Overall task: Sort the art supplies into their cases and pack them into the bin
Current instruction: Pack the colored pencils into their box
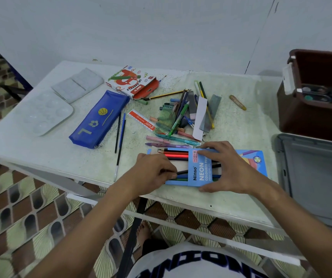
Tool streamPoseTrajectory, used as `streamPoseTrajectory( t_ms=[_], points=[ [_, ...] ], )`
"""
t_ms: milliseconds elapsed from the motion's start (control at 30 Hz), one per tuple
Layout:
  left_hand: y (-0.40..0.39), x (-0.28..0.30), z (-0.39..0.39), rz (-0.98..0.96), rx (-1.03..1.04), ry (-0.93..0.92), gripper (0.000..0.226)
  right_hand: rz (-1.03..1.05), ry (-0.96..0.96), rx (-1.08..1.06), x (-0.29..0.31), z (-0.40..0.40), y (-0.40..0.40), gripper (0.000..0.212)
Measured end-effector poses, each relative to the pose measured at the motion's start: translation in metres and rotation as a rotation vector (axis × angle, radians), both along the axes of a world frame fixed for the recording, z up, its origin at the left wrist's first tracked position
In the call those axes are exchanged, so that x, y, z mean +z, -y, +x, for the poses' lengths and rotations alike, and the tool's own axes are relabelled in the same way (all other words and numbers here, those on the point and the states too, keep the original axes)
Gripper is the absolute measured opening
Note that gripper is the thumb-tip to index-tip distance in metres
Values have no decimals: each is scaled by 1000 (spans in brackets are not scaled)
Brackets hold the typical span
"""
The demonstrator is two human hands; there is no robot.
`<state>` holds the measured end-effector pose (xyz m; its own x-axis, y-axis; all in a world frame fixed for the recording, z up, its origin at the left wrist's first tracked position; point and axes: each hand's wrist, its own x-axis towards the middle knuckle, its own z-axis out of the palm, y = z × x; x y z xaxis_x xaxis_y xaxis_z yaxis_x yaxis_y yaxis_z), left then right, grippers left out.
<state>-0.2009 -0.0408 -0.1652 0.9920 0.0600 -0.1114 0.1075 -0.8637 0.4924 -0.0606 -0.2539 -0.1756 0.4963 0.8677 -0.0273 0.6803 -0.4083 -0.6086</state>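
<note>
White wall backs a pale, speckled bench point(46, 149) standing over a patterned tile floor. At the far left of the bench lies a clear plastic paint palette point(44, 115), with a grey folded cloth point(78, 84) just behind it. Next comes a blue zip pencil pouch point(98, 120) printed with a basketball, and behind that an open red-and-white oil pastels box point(133, 82). Two thin paintbrushes point(120, 135) lie side by side just right of the pouch. Mid-bench sits a loose heap of pens, pencils and crayons point(181, 115), with a red ruler point(144, 122) at its left edge and a lone yellow-brown crayon point(238, 102) apart to its right.

At the near edge, the left hand point(155, 169) is closed in a pinch on a dark coloured pencil point(182, 172), whose shaft runs into the open end of a blue Ninso Neon coloured pencil box point(202, 173); red, black, blue and green pencils already lie inside. The right hand point(227, 167) is spread wide over the box, thumb on its near edge and fingers on its far edge, steadying it flat on the bench.

At the far right a dark brown bin point(301, 117) holds round paint pots, and a grey lid point(317, 177) lies below it.
</note>
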Motion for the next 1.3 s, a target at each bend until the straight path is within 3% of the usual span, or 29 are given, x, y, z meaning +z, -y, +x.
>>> streamPoseTrajectory(
  t_ms=[233,467,733,900,1100,1200,1300],
  points=[
    [4,4,5,-18,36,-82,26,21,-12,0,-3,3,-2,95],
    [-5,1,7,-99,25,-121,18,26,22,-2,-6,4,-1,97],
    [-5,2,17,56,-61,-103,11,42,17,-52,-8,-3,5,94],
    [-18,-3,13,-107,-58,-71,15,-33,1,-51,-3,-5,4,93],
    [-13,12,23,170,-165,-158,20,-51,-15,-33,-2,-6,3,93],
    [-18,29,35,80,-131,-161,23,-32,-119,-75,10,-2,1,80],
    [-32,42,63,12,-33,22,22,93,-128,-219,22,17,-8,49]
  ],
)
